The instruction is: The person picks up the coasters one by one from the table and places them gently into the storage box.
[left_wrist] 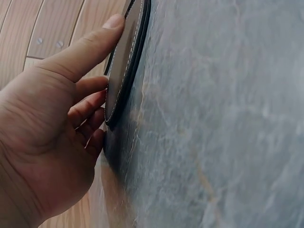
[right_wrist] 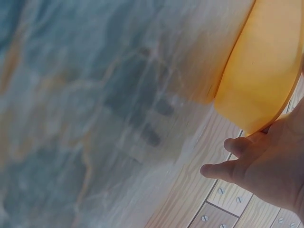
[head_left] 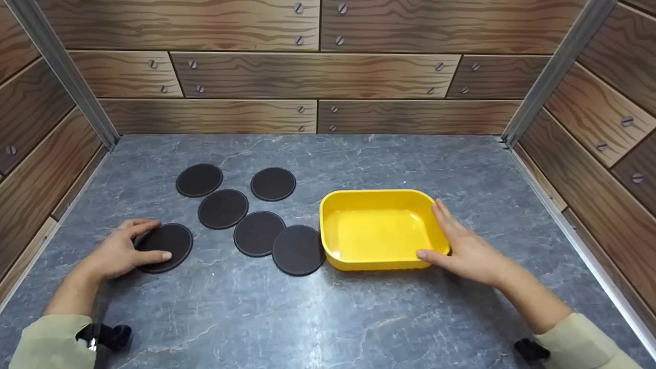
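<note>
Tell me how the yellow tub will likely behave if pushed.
The tub would probably slide rather than tip, being low and broad. Its empty inside and thin walls suggest it's light. Pushed left, it could well nudge the coaster close beside it.

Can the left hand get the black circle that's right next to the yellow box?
Probably yes. Nothing lies on top of that black circle, and bare tabletop is on its near side. But the left hand is busy with the far-left circle.

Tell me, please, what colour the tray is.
The tray is bright yellow, showing best in the head view.
</note>
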Demonstrator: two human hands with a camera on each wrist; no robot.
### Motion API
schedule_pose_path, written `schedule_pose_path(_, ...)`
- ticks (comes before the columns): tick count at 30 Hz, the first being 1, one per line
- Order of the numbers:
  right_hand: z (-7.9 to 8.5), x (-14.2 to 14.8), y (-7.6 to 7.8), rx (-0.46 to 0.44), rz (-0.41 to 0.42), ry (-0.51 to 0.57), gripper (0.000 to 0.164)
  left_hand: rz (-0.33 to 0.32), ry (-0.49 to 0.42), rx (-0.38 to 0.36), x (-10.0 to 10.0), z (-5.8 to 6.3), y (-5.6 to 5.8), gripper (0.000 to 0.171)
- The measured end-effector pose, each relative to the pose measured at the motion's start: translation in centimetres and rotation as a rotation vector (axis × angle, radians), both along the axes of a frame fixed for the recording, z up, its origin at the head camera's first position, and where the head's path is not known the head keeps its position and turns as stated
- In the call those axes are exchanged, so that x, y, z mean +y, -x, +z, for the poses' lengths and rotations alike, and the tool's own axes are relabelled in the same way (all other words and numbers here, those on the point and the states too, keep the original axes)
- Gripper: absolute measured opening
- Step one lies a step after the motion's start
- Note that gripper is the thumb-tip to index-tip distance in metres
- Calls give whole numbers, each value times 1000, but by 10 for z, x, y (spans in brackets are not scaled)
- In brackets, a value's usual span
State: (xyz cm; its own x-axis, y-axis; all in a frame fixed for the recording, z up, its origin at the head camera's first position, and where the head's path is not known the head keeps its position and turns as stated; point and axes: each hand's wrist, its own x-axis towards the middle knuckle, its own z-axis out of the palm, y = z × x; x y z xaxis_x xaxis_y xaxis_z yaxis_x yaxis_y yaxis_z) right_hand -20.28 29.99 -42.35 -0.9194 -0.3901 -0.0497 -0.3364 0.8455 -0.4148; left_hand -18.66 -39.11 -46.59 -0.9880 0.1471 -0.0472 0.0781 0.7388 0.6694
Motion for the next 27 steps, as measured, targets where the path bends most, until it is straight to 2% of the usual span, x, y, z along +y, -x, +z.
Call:
schedule_pose_path(10,-2,0,-1,8,13,8,112,-5,39,-10,0,-2,0,90)
schedule_pose_path(18,1,-1,1,-6,5,-3,112,-12,90,-1,0,3,2,89)
schedule_pose_path(27,0,-1,0,-12,-1,4,112,-29,108,-13,2,7,7,86)
